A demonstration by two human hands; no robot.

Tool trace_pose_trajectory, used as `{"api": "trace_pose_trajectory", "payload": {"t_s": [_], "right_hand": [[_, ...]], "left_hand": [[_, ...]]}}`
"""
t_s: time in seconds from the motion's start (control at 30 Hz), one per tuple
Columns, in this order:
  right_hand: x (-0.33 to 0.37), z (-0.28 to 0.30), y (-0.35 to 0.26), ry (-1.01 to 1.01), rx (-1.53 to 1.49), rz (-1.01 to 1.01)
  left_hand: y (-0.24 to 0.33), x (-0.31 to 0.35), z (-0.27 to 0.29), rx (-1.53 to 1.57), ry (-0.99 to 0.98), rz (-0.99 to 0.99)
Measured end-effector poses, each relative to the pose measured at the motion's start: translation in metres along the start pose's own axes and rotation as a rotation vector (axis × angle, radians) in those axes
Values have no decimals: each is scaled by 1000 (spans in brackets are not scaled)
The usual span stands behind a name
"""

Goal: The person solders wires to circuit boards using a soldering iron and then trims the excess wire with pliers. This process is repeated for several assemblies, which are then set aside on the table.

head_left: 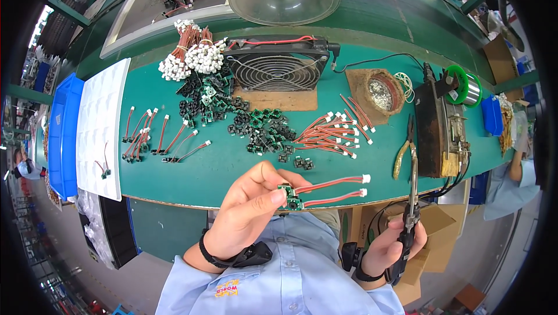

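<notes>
My left hand (247,203) is closed, pinching small green circuit boards (294,203) between thumb and fingers over the near edge of the bench. Two red-and-white wire leads (334,184) with white plugs run rightward from these boards. Lower right, my right hand (383,251) is wrapped round the dark handle of a soldering iron (412,213), which points up and away from me. Its tip lies beside the yellow-handled pliers (401,155). Beyond my left hand lies a heap of small black-and-green boards (261,129), and loose wire leads (334,132) spread to its right.
A black fan (279,68) stands at the back, with bundled white-plug leads (192,53) to its left. Wired boards (139,140) lie left, near a white tray (96,123) and blue bin (65,134). On the right are a round solder pot (381,94), a metal box (430,132) and a green solder spool (465,85).
</notes>
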State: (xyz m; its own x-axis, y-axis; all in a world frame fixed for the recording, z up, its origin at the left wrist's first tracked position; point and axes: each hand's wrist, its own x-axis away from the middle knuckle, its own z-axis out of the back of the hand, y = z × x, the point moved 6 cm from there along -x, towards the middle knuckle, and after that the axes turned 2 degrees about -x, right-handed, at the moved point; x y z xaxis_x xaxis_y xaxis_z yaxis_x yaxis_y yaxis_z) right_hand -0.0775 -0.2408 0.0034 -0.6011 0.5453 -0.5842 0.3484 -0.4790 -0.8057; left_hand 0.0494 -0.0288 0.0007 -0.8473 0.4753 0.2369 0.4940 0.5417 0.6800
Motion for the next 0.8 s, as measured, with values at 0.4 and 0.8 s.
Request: {"api": "trace_pose_trajectory", "payload": {"t_s": [0.4, 0.8], "right_hand": [[3, -20, 18, -157, 81, -256], [-39, -116, 17, -454, 414, 161]], "left_hand": [[10, 9, 13, -38, -74, 53], [97, 63, 174, -1062, 710, -217]]}}
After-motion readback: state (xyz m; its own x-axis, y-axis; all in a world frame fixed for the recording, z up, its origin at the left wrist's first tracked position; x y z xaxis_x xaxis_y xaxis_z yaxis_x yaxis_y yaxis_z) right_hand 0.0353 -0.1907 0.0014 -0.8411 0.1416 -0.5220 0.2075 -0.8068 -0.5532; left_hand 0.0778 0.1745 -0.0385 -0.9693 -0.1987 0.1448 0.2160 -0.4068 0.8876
